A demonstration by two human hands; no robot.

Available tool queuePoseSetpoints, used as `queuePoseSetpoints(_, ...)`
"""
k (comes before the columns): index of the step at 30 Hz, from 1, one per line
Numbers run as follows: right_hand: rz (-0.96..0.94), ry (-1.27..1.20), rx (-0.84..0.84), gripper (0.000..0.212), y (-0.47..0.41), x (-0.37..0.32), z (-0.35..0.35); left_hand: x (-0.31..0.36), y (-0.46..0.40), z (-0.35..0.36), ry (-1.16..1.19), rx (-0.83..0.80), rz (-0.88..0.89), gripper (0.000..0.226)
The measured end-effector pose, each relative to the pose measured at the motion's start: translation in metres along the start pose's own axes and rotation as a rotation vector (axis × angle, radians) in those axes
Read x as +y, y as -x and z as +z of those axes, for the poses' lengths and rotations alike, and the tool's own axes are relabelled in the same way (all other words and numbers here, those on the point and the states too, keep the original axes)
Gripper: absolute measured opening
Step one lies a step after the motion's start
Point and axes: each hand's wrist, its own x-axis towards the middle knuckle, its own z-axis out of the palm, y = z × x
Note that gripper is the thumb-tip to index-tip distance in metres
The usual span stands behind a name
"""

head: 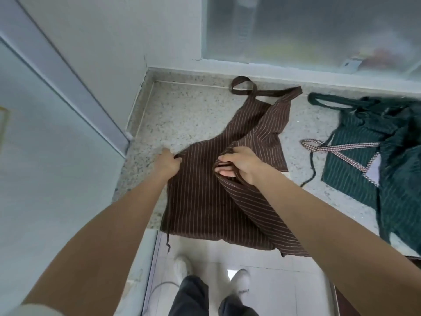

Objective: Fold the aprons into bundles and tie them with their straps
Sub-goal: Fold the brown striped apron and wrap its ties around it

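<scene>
A brown striped apron (205, 201) lies on the speckled stone counter (182, 115), its neck loop (245, 86) toward the window. My left hand (167, 161) grips the apron's left edge at waist height. My right hand (239, 165) grips a fold of the cloth near the middle, fingers curled under the fabric. The apron's right side is folded over toward the centre, and its lower part hangs over the counter's front edge. A thin brown strap (168, 241) dangles at the lower left.
A green striped apron (373, 160) with a checked strap (341, 148) lies crumpled on the counter at the right. A wall corner (127, 65) bounds the left side and a frosted window (307, 30) the back. My feet (239, 281) stand on white floor tiles below.
</scene>
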Motion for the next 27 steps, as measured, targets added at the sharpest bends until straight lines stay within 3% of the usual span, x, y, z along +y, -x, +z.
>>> queuePoseSetpoints(3, 0.029, 0.030, 0.048, 0.005, -0.019, 0.001, 0.033, -0.005, -0.010, -0.008, 0.081, -0.102, 0.109, 0.067)
queuePoseSetpoints(8, 0.019, 0.207, 0.178, 0.044, -0.049, 0.010, 0.064, -0.012, -0.023, -0.013, -0.143, -0.090, 0.322, 0.050)
queuePoseSetpoints(11, 0.022, 0.209, 0.191, 0.039, -0.057, 0.013, 0.076, -0.013, -0.024, -0.011, -0.240, -0.132, 0.425, 0.052)
queuePoseSetpoints(15, -0.007, 0.176, 0.174, 0.014, -0.061, 0.015, 0.087, -0.011, -0.028, -0.011, -0.307, -0.093, 0.479, 0.032)
queuePoseSetpoints(17, -0.004, 0.168, 0.169, 0.015, -0.064, 0.019, 0.091, -0.010, -0.031, -0.014, -0.230, -0.080, 0.472, 0.023)
queuePoseSetpoints(20, 0.016, 0.125, 0.150, 0.042, -0.072, 0.026, 0.096, -0.010, -0.033, -0.021, -0.046, -0.179, 0.453, 0.023)
queuePoseSetpoints(22, 0.003, 0.099, 0.123, 0.037, -0.073, 0.029, 0.099, -0.014, -0.034, -0.024, 0.094, -0.293, 0.416, 0.035)
queuePoseSetpoints(24, -0.032, 0.092, 0.082, 0.016, -0.072, 0.029, 0.101, -0.016, -0.034, -0.025, 0.168, -0.383, 0.370, 0.033)
queuePoseSetpoints(27, -0.088, 0.069, 0.067, 0.025, -0.067, 0.027, 0.100, -0.012, -0.029, -0.024, 0.253, -0.442, 0.317, 0.026)
